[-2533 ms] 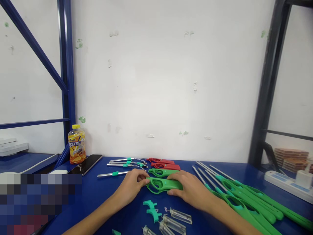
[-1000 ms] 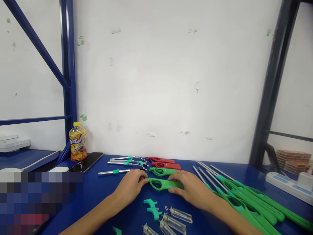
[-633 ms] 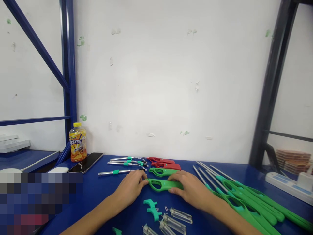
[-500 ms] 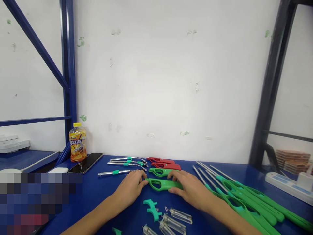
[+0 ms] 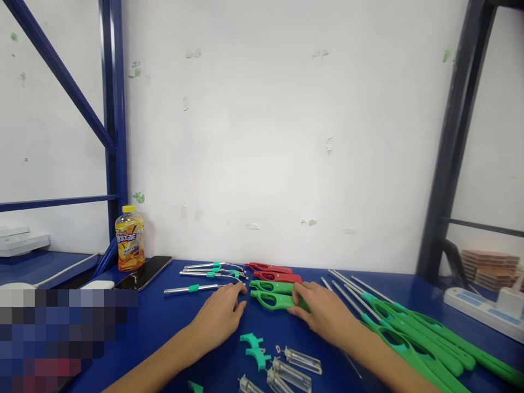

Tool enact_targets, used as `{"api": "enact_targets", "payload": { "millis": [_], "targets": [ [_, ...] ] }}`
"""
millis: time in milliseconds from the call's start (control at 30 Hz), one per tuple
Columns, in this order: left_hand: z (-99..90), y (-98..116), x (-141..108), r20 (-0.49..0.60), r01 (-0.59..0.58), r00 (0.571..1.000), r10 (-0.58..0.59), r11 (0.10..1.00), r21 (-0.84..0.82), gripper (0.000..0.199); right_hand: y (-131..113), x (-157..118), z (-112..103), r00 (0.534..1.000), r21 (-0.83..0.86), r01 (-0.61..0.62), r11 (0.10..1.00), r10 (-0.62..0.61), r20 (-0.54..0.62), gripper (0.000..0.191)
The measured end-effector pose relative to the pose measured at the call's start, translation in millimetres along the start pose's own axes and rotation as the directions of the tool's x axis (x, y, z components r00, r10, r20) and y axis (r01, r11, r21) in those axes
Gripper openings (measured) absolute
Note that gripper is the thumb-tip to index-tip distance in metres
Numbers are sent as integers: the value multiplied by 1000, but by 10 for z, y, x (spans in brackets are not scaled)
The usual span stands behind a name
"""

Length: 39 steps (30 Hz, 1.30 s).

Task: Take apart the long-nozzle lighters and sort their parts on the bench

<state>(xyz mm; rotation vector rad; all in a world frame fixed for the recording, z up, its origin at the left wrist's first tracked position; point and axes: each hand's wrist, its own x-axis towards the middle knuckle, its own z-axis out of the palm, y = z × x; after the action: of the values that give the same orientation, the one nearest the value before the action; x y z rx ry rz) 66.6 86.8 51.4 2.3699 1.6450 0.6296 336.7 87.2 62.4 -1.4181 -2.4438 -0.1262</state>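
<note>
The front green lighter handle shell [image 5: 272, 300] lies on the blue table, and my right hand [image 5: 317, 305] grips its right end. Just behind it lies a second green handle shell [image 5: 272, 286], its right end close to my right fingers. Two red handle shells [image 5: 278, 277] lie farther back. My left hand [image 5: 221, 308] rests left of the green shells with fingers curved and apart, holding nothing visible. Beyond its fingertips are several metal lighter tubes [image 5: 190, 289] with teal clips and thin wires. In front lie teal triggers [image 5: 257, 357] and several clear fuel tanks [image 5: 303, 361].
Several green lighters with long metal tubes [image 5: 434, 338] lie at right, by a white power strip [image 5: 483, 314]. At back left are a drink bottle [image 5: 130, 240] and a black phone [image 5: 145, 272]. A white wall [image 5: 262, 136] stands behind the table.
The front green shell has moved back, closer to the second one, and slightly right. My left hand has come off its left end. My right hand has shifted slightly right with the shell.
</note>
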Motion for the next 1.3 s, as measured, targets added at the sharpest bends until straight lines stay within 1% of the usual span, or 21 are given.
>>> {"api": "enact_targets", "payload": {
  "millis": [100, 233, 333, 400, 467, 567, 667, 767, 867, 967, 1067, 1133, 1300],
  "targets": [
    [-8, 9, -6, 2, 1, 1000, -1, 1000, 12, 31, 20, 5, 13, 999, -55, -52, 997, 52, 2, 13],
    [-7, 8, -16, -2, 1, 1000, -1, 1000, 27, 30, 24, 3, 12, 997, -82, -80, 993, 80, -11, 14],
    [-6, 2, -21, -2, 1, 1000, -1, 999, 36, 28, 3, 3, -48, 995, -121, -100, 988, 96, -35, 22],
    [-6, 2, -23, -1, 1, 1000, -1, 999, 39, 28, -2, 12, -118, 988, -194, -148, 970, 139, -61, 28],
    [-7, 8, -25, 1, 2, 1000, -2, 999, 43, 28, 17, 21, -189, 975, -273, -222, 936, 211, -70, 30],
    [-9, 24, -28, 3, 6, 1000, -6, 999, 49, 28, 101, 18, -242, 947, -342, -319, 884, 316, -65, 29],
    [-11, 40, -32, 1, 11, 1000, -11, 998, 57, 29, 217, -15, -203, 908, -380, -403, 833, 417, -47, 30],
    [-13, 48, -34, 2, 15, 1000, -15, 998, 62, 28, 298, -48, -130, 879, -401, -432, 808, 477, 14, 34],
    [-15, 49, -29, 2, 21, 1000, -21, 997, 68, 28, 304, -50, -108, 875, -400, -418, 816, 480, 64, 31],
    [-16, 49, -25, 3, 21, 1000, -21, 997, 69, 27, 260, -32, -149, 886, -393, -405, 825, 461, 55, 27],
    [-16, 48, -27, 2, 15, 1000, -15, 998, 69, 27, 209, -21, -195, 904, -367, -380, 849, 425, 48, 31],
    [-15, 46, -28, 2, 14, 1000, -14, 997, 70, 27, 183, -24, -202, 910, -342, -362, 867, 408, 71, 31],
    [-11, 39, -28, 4, 11, 1000, -11, 997, 71, 27, 154, -39, -192, 899, -311, -363, 879, 417, 130, 27]
  ]
}}
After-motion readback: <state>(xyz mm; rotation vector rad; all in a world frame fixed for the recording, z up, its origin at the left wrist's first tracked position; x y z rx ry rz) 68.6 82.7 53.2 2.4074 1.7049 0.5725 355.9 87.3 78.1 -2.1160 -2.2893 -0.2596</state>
